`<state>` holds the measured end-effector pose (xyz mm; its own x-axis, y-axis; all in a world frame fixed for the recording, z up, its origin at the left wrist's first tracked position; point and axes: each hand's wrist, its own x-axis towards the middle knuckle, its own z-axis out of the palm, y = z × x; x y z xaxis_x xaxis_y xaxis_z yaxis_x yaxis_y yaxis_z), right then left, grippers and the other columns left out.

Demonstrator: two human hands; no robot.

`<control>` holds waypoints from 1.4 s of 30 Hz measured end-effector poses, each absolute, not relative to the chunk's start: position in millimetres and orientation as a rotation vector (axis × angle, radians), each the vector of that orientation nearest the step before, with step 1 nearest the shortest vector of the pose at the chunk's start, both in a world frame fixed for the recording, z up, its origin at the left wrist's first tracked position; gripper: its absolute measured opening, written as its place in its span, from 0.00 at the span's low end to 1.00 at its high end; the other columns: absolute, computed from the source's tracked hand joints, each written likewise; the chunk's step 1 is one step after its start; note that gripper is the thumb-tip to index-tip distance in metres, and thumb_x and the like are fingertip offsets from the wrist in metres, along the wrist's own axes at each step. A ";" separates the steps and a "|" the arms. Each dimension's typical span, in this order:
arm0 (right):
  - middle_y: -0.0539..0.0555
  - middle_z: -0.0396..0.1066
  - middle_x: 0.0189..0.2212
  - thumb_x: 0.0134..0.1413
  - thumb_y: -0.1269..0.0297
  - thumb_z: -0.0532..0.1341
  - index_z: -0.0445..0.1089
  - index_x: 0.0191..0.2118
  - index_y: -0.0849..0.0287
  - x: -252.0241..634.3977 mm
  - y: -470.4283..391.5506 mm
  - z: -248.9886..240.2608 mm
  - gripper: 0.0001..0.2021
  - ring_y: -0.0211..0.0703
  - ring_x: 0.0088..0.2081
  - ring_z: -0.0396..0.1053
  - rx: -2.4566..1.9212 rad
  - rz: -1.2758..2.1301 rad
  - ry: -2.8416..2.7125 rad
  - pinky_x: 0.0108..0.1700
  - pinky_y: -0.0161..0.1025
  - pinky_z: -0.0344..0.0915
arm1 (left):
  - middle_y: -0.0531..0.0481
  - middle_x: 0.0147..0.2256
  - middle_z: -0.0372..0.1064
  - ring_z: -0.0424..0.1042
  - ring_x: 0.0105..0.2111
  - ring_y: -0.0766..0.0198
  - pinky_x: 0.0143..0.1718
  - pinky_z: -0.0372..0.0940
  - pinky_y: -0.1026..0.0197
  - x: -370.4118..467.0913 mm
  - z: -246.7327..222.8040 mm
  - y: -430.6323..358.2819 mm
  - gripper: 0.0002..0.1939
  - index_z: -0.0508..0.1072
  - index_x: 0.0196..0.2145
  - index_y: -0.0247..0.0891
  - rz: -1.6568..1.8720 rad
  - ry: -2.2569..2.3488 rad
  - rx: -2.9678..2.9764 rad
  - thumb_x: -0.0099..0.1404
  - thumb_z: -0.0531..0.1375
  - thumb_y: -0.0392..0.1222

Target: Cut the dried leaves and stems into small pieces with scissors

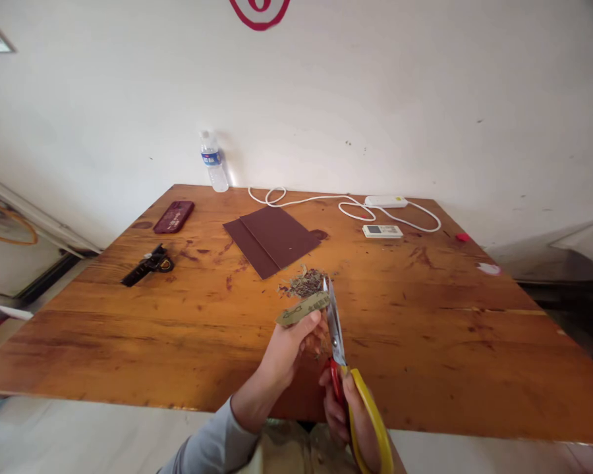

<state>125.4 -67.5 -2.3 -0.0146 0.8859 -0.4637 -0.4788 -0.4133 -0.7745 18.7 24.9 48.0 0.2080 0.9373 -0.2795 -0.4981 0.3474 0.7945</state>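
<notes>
Yellow-and-red scissors (335,341) are gripped by the handles (386,453) in the right hand (360,409), blades (334,321) slightly parted. The left hand (287,347) holds the printed strip (301,311) in a closed grip above the table (197,336); one strip end is at the blades, contact unclear. Clippings (306,282) lie piled just beyond the strip, near the brown card (281,237).

1. Soft, fairly bright light covers the wall (301,99) beyond the fingers (315,317).
2. Farther off and left of the fingers, the bottle (211,161) throws a faint shadow rightward.
3. Around the fingers, the table (178,336) has a dull sheen.
4. Far right of the fingers, the edge looks dark, stretched and blurry.
</notes>
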 end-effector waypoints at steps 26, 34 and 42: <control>0.37 0.51 0.11 0.37 0.26 0.60 0.66 0.29 0.59 122.7 -72.5 -0.4 0.35 0.25 0.11 0.43 -1.114 1.739 -0.445 0.12 0.26 0.44 | 0.52 0.18 0.69 0.66 0.18 0.69 0.21 0.63 0.67 30.1 59.0 31.9 0.10 0.74 0.20 0.32 1.160 0.810 0.432 0.46 0.70 0.40; 0.37 0.52 0.11 0.39 0.26 0.60 0.65 0.30 0.58 122.4 -73.6 -8.8 0.34 0.25 0.11 0.42 -1.109 1.771 -0.400 0.11 0.25 0.44 | 0.51 0.17 0.69 0.66 0.17 0.69 0.21 0.62 0.66 28.8 60.3 36.1 0.12 0.71 0.18 0.33 1.149 0.824 0.400 0.45 0.70 0.42; 0.36 0.50 0.10 0.38 0.26 0.61 0.64 0.30 0.58 119.4 -76.9 -2.5 0.34 0.24 0.11 0.40 -1.186 1.724 -0.410 0.10 0.24 0.43 | 0.53 0.20 0.70 0.68 0.20 0.68 0.21 0.65 0.66 27.3 58.6 36.7 0.13 0.73 0.25 0.33 1.224 0.818 0.344 0.42 0.72 0.38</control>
